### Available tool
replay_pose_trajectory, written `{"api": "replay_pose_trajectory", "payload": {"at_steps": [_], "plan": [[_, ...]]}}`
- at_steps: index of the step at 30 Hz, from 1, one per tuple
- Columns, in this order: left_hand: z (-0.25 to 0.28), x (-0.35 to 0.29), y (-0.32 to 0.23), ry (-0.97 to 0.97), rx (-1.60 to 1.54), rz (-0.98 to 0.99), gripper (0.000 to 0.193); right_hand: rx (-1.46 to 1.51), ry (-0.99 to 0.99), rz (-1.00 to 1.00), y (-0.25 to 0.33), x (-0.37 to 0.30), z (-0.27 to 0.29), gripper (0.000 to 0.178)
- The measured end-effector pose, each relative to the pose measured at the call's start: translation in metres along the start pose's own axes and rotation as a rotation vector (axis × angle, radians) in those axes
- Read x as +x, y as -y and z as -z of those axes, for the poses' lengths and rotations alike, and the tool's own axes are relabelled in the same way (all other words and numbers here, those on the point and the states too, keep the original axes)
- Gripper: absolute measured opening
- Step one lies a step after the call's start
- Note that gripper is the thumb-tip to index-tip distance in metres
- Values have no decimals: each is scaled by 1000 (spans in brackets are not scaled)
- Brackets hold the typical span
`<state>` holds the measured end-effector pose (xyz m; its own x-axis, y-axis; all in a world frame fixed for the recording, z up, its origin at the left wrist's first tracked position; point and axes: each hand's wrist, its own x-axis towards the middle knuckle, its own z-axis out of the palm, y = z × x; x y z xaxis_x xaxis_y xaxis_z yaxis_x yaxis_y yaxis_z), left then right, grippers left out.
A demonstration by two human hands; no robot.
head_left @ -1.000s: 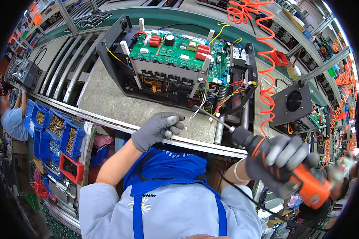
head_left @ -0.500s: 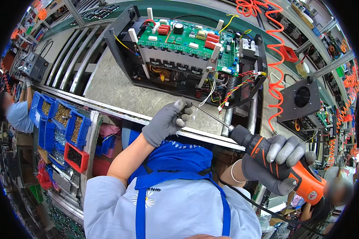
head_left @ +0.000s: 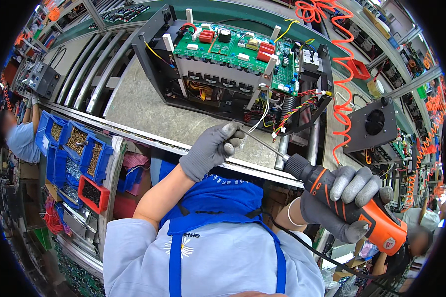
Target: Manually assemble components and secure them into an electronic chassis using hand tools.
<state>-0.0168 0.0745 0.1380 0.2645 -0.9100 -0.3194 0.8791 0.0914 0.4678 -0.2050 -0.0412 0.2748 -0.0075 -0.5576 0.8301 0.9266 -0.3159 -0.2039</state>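
Observation:
My right hand (head_left: 354, 198), in a grey glove, grips an orange and black electric screwdriver (head_left: 376, 225) by its body. Its long thin bit (head_left: 265, 144) points left and up, over the bench's front edge. At the bit's tip, my gloved left hand (head_left: 210, 151) is closed in a pinch; whatever small thing lies between thumb and finger is too hidden to name. Just beyond stands an open black metal chassis (head_left: 223, 106) with a green circuit board (head_left: 233, 47) on top. Loose wires with white connectors (head_left: 277, 131) hang from its front right, near the bit.
Blue bins (head_left: 96, 158) of screws and a red bin (head_left: 93, 194) of dark parts stand at left. Metal rollers (head_left: 91, 74) flank the bench board (head_left: 148, 109). A coiled orange hose (head_left: 343, 99) hangs right, beside another black unit (head_left: 374, 123). A co-worker (head_left: 22, 136) is far left.
My left hand has shifted slightly right, its pinch closing in at the bit's tip. The screwdriver in my right hand has hardly moved.

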Motion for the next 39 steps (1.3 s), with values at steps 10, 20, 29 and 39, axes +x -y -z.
{"api": "replay_pose_trajectory", "payload": {"at_steps": [10, 20, 29, 39], "plan": [[4, -6, -4, 59, -62, 3, 30, 58, 12, -10, -2, -1, -1, 63], [-6, -36, -4, -6, 72, -66, 35, 33, -73, -44, 10, 3, -20, 63], [-29, -24, 3, 73, -87, 108, 53, 46, 301, -79, 4, 73, -11, 59], [22, -21, 12, 123, -114, 37, 44, -249, 198, -378, -67, 137, -29, 45]]}}
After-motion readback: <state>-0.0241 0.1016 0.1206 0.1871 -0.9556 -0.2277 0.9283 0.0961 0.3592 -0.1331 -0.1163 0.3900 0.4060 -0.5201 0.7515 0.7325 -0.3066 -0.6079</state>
